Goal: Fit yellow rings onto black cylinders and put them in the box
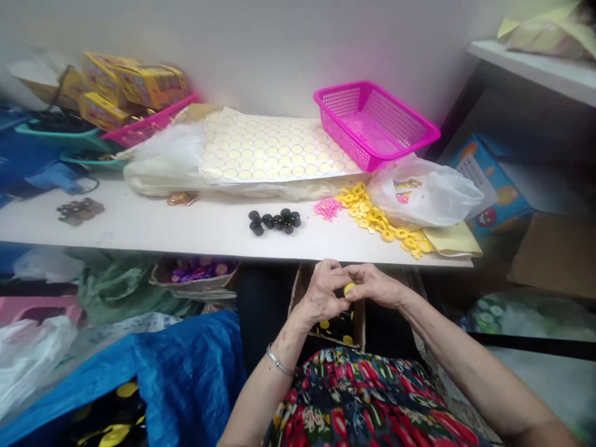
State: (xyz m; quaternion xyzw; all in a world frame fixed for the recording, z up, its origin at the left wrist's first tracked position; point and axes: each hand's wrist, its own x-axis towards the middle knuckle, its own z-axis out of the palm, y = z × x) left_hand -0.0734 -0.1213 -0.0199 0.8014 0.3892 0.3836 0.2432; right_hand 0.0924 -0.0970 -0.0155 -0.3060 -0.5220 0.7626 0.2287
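Yellow round piece, one, situated between the fingertips of both hands, just off the near edge of the white table. Contents, left to right: blue tarpaulin, low at left, folded around black and yellow pieces; teal baskets, blurred; small cluster of grey-brown pieces on the tabletop; yellow printed cartons, stacked in a pink basket; wrapped packet, brownish; carton of purple pieces, below table level; sheet of round pale-yellow stickers, laid over white plastic; black cylindrical pieces, grouped on the table. Left hand, bracelet on its wrist: fingers bent, thumb and forefinger closed on the yellow round piece. Beneath the hands, an open cardboard box with black and yellow pieces inside. Pink bits, heaped beside the yellow rings. Right hand: thumb and forefinger pinching the same piece from the right. Magenta mesh basket, tilted, behind. Yellow rings, strewn in a band. White plastic bag, alongside them. Blue printed carton, far right.
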